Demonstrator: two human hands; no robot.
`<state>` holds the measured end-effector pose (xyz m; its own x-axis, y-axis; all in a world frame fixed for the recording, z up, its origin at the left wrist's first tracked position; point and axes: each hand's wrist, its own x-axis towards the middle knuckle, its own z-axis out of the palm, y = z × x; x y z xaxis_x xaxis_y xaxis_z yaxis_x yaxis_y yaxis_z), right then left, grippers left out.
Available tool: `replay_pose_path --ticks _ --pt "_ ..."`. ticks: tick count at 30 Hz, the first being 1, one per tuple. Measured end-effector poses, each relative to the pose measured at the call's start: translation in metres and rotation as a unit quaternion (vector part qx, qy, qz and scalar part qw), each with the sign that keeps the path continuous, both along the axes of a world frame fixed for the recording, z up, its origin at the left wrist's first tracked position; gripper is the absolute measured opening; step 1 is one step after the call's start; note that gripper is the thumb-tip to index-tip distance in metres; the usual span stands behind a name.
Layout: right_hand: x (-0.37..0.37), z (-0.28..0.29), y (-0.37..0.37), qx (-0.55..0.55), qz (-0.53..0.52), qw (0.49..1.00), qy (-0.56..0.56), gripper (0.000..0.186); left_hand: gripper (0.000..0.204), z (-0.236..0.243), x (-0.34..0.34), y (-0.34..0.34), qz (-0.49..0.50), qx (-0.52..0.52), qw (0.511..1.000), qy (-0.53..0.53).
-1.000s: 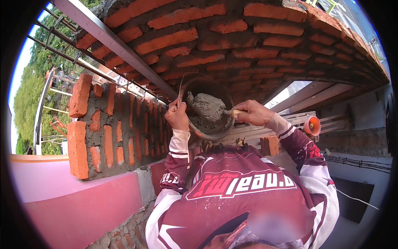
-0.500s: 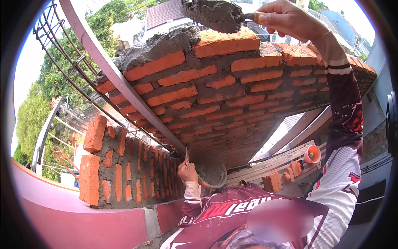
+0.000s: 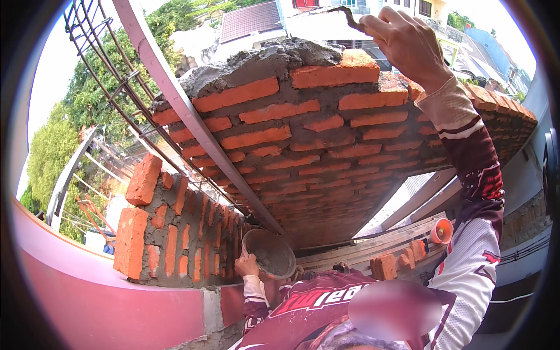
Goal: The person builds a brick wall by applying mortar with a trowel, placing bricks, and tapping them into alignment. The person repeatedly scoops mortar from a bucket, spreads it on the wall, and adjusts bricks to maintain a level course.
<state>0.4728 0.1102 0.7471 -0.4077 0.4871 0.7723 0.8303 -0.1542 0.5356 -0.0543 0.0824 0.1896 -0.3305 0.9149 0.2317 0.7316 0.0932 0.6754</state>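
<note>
Up at the top, my right hand [image 3: 402,49] is closed round the handle of a trowel [image 3: 352,21]. Its blade appears nearly edge-on, a thin dark line over the wall top. Beneath it, a thick grey bed of wet mortar [image 3: 262,61] covers the left part of the brick wall [image 3: 326,153], beside a top brick [image 3: 335,74]. Lower down, my left hand [image 3: 247,266] has its fingers closed at the near-left rim of a round bucket [image 3: 286,269] that holds grey mortar. A thin upright edge shows just above those fingers; its kind is unclear.
A pale slanting post [image 3: 192,119] crosses before the wall, near a steel rebar cage [image 3: 119,87]. At left, a brick return [image 3: 175,233] rises above a pink ledge [image 3: 128,309]. Loose bricks [image 3: 383,268] and an orange cup [image 3: 442,231] rest on wooden planks [image 3: 350,248].
The trowel's mortar load has left the blade, and more mortar lies on the wall top. The blade has turned edge-on. My left hand and the bucket have shifted left and nearer.
</note>
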Motion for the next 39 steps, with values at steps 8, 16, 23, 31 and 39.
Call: replay_pose_path --ticks 8,16,23,31,39 --pt "-0.017 -0.003 -0.001 -0.05 -0.071 0.982 -0.166 0.028 0.037 -0.031 -0.023 0.006 0.006 -0.128 0.992 -0.02" --pt "-0.008 0.021 -0.045 -0.157 -0.084 0.984 0.017 0.025 0.04 -0.065 -0.045 0.008 0.04 -0.175 0.982 -0.066" --pt "-0.053 0.072 0.02 -0.257 -0.238 0.936 0.043 0.018 0.05 -0.053 -0.04 0.028 0.039 -0.238 0.97 -0.024" --pt "-0.195 0.095 0.094 -0.391 -0.227 0.892 0.01 0.028 0.044 -0.024 -0.021 0.034 0.034 -0.2 0.975 -0.09" --pt "-0.204 0.061 0.106 -0.277 0.01 0.96 0.039 0.027 0.045 -0.028 -0.02 0.052 -0.006 -0.195 0.971 -0.137"
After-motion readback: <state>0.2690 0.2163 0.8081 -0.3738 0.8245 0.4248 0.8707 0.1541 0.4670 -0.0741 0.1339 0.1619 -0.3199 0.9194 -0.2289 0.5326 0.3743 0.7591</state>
